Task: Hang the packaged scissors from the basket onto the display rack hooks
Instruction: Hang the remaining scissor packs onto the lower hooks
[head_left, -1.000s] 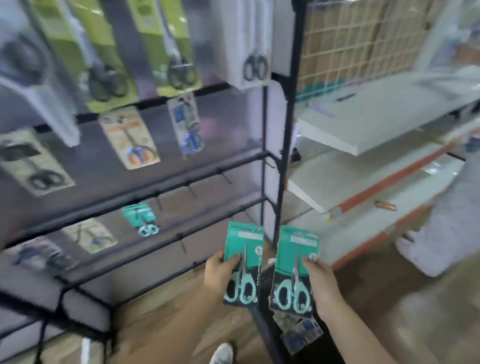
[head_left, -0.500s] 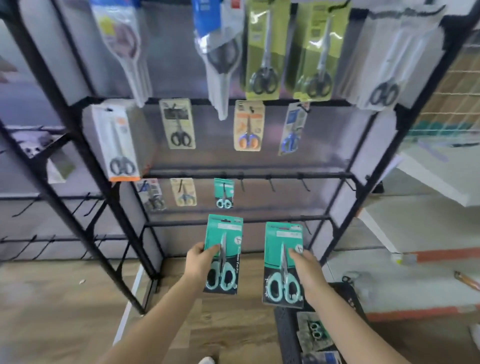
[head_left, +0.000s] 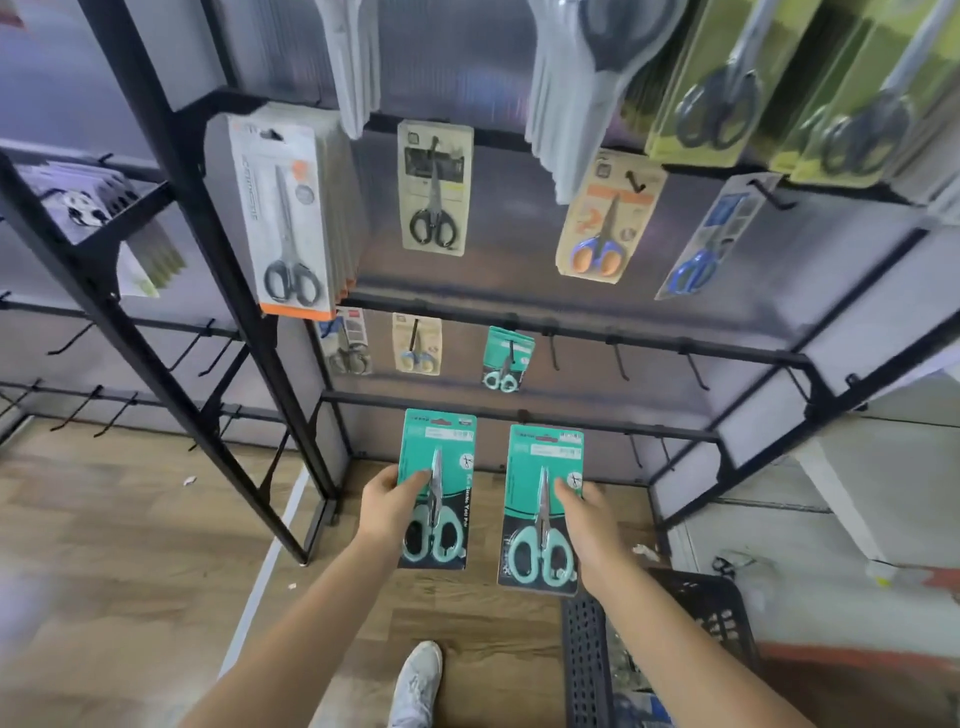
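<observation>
My left hand (head_left: 387, 506) grips a teal scissors pack (head_left: 441, 452) by its left edge, thumb on the front. My right hand (head_left: 589, 514) grips a second teal scissors pack (head_left: 530, 478) by its right edge. Both packs stand upright, side by side, in front of the lower bars of the black display rack (head_left: 587, 332). A matching teal pack (head_left: 506, 358) hangs on a hook of the third bar, above the two I hold. Bare hooks (head_left: 618, 358) stick out to its right. The black basket (head_left: 717, 618) sits on the floor at the lower right.
Other scissors packs hang on the upper bars, among them a thick white-and-orange stack (head_left: 291, 218) at the left. A second rack (head_left: 104, 270) with bare hooks stands to the left. Wooden floor lies below, with my white shoe (head_left: 418, 680) near the bottom edge.
The view has swung left and closed in on the rack. Both hands hold the same two teal packs, now slightly higher in front of the lower bars.
</observation>
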